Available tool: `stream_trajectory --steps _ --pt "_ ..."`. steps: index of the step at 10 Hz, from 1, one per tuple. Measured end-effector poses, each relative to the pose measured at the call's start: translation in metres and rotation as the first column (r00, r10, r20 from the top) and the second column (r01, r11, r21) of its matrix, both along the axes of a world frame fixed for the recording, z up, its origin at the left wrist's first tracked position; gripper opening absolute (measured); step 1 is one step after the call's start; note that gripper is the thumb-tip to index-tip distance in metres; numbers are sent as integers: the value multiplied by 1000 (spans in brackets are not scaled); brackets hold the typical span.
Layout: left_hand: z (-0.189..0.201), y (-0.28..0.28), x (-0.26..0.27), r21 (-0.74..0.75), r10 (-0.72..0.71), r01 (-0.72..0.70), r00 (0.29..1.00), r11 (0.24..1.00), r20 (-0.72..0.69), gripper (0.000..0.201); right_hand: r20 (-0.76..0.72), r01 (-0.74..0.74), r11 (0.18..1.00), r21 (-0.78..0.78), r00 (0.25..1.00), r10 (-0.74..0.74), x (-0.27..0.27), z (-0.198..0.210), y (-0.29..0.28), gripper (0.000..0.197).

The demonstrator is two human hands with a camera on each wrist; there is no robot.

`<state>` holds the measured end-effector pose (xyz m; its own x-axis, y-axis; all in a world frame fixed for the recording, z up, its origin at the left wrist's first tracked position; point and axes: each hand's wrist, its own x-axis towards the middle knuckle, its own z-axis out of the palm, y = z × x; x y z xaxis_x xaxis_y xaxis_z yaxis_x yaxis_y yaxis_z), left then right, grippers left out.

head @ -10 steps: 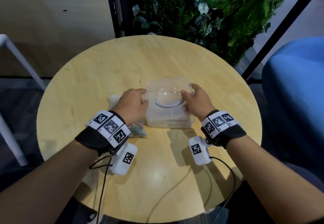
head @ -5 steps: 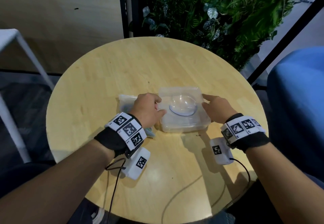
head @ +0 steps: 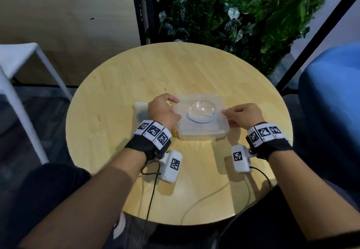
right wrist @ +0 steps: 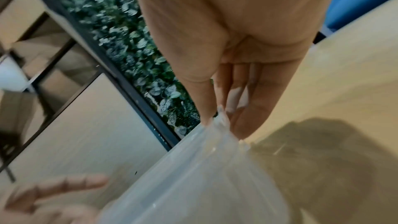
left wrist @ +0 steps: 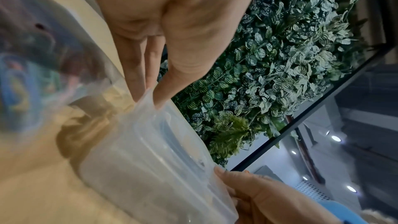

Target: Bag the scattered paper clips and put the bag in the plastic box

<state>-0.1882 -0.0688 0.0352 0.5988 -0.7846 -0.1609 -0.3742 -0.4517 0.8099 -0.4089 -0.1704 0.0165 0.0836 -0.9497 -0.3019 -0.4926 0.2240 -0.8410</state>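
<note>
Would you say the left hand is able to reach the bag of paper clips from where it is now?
Probably yes. The left hand pinches the plastic box's lid edge, and the bag of paper clips lies on the table right beside and under it, nothing between; it only needs to release its grip first.

— What colours does the table (head: 120,85) carry?
— Pale wood. The box (head: 202,129) is clear, with a blue ring (head: 200,120) on its lid.
— And around it?
— Green, white-speckled leaves (head: 233,14); black-and-white checked wristbands (head: 153,134); a blue chair (head: 331,102).

I note dim, soft overhead light, glare on the table (head: 191,180), wide-angle bowing at edges, and blurred wrist views.
</note>
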Motion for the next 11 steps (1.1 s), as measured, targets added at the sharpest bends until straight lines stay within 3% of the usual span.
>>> stream_trajectory --steps 1,3,5,7,8,9,10,11 --pt "5 1 -12 -9 36 -35 992 999 118 44 -197 -18 992 -121 980 -6 8 3 0 19" --pt "21 9 -36 60 -119 105 936 993 332 59 -282 -9 989 -150 959 -34 12 8 5 24" --pt "8 11 -29 26 -141 141 918 990 370 54 -392 -42 969 -245 918 -59 18 7 11 23" --pt "-4 1 -15 -14 -185 208 896 978 404 42 -652 -221 937 -273 758 -11 26 1 0 25" --pt "-8 -11 3 -27 -177 203 906 979 384 22 -784 -282 949 -142 617 66 31 12 -29 33" --pt "-10 -25 26 -26 -190 228 863 973 468 20 -809 -348 933 -89 571 136 58 34 -77 41" --pt "-7 -57 62 -72 -166 240 830 968 533 18 -764 -387 913 -133 626 154 100 95 -134 39" --pt "-1 -66 102 -78 -146 214 849 974 508 17 -588 -397 862 -314 795 152 126 189 -164 27"
